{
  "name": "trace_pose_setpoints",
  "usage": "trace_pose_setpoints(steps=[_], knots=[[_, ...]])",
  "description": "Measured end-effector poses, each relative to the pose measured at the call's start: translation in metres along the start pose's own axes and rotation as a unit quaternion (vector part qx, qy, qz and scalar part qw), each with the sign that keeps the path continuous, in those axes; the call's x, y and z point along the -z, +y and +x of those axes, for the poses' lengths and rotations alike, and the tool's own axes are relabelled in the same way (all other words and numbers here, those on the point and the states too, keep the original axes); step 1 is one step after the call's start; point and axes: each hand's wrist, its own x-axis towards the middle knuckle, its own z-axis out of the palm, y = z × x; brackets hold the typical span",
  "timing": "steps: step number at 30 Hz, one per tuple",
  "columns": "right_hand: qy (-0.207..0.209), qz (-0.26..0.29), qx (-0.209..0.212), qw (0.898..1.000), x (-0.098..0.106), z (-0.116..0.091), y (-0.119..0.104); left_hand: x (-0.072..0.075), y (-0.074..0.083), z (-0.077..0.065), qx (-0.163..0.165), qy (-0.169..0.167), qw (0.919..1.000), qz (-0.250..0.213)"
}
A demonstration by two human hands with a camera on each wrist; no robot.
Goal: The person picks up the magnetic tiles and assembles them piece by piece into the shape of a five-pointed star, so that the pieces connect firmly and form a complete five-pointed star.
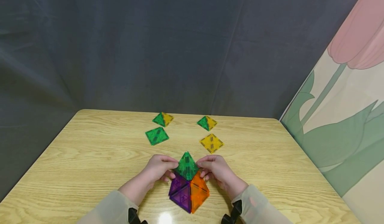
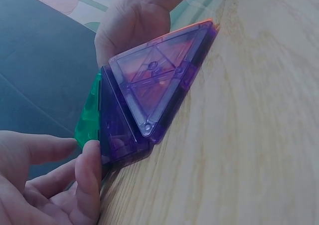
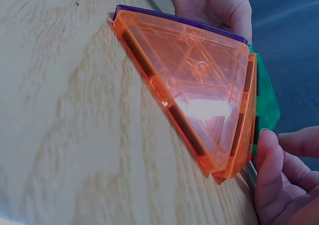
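Here on the pale wood-grain bench (image 1: 105,157), centred toward the front edge, the left hand (image 1: 160,168) and right hand (image 1: 216,169) pinch opposite corners of a translucent green plastic diamond (image 1: 186,167)! Touching it on its front-edge side, glossy purple plastic triangles (image 1: 183,197) meet orange plastic triangles (image 1: 199,194). Toward the back edge lie two green-and-yellow plastic diamonds (image 1: 159,119), a flat green one (image 1: 157,136) and a flat yellow one (image 1: 211,147). Beyond hangs dark cloth (image 1: 168,50); tulip-printed covering (image 1: 339,144) flanks the right edge.
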Motion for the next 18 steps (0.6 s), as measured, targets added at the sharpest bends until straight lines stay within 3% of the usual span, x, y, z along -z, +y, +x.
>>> trace_pose_setpoints(steps=[5,8,13,18], knots=[[0.011,-0.013,0.003,1.0,0.004,0.002,-0.007,0.006,0.003,0.002,0.001,0.006,1.0,-0.002],[0.025,-0.024,0.011,0.999,0.01,0.007,-0.025,0.019,0.013,0.003,-0.007,0.038,0.9992,0.001],[-0.019,-0.029,0.029,0.999,0.008,0.027,-0.067,0.061,0.036,0.007,-0.038,0.108,0.9933,0.014],[-0.069,0.01,0.007,0.998,-0.013,0.053,-0.087,0.098,0.048,0.023,-0.023,0.114,0.9921,0.047]])
